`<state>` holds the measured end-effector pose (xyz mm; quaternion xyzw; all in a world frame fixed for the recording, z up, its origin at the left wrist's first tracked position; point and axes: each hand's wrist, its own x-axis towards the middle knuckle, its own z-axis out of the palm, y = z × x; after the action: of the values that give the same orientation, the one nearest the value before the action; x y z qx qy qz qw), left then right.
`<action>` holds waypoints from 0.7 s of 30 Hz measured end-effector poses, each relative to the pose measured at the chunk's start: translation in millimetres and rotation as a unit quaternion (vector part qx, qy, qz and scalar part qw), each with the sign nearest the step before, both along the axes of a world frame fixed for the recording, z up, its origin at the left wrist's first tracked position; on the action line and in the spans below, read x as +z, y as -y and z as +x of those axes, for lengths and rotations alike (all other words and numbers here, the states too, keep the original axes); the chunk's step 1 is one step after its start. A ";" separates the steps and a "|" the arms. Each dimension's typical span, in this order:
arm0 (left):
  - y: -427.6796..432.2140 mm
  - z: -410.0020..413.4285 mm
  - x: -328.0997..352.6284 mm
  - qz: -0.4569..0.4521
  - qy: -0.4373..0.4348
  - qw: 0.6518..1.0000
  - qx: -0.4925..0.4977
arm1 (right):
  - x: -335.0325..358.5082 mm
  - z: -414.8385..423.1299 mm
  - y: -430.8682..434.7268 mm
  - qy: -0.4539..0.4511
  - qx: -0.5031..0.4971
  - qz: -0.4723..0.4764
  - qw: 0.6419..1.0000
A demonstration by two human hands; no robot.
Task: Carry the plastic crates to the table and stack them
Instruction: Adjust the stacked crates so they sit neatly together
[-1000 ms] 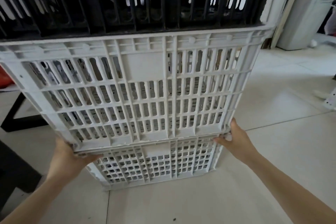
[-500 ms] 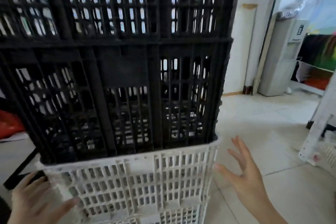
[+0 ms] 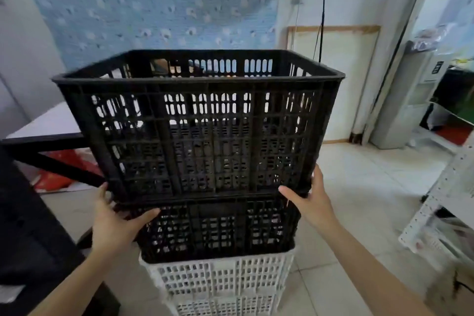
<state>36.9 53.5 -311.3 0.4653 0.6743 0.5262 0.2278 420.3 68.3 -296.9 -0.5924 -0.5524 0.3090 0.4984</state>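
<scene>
Two bare forearms in view, no sleeves showing up to frame edge. Left hand [image 3: 115,220] and right hand [image 3: 311,202] both uncovered: no gloves, rings, watch or wristbands visible. Slim wrists, long fingers

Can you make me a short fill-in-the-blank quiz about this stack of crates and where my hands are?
1. The top crate is coloured ____.
2. The bottom crate showing in the stack is coloured ____.
3. The left hand and right hand hold the top crate at its ____ corners.
4. The stack stands on the ____.

Missing words: black; white; lower; floor
</scene>
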 end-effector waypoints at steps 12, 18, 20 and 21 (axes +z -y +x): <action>-55.3 -34.0 10.7 -0.184 0.011 0.982 -0.035 | -21.0 8.4 -36.0 -0.035 -0.044 -0.145 0.988; -65.8 -38.1 2.4 -0.192 0.062 0.979 -0.020 | -18.5 8.9 -43.2 -0.106 -0.027 -0.147 0.983; -69.2 -35.6 4.1 -0.171 0.063 0.983 -0.017 | -16.0 5.5 -48.9 -0.133 -0.024 -0.143 0.980; -72.3 -34.7 4.7 -0.159 0.064 0.985 -0.020 | -14.5 4.2 -52.6 -0.143 -0.021 -0.145 0.979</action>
<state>2.2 125.7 -306.6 0.4020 0.7242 0.4362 0.3516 424.4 120.9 -311.3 -0.6197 -0.4124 0.4570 0.4870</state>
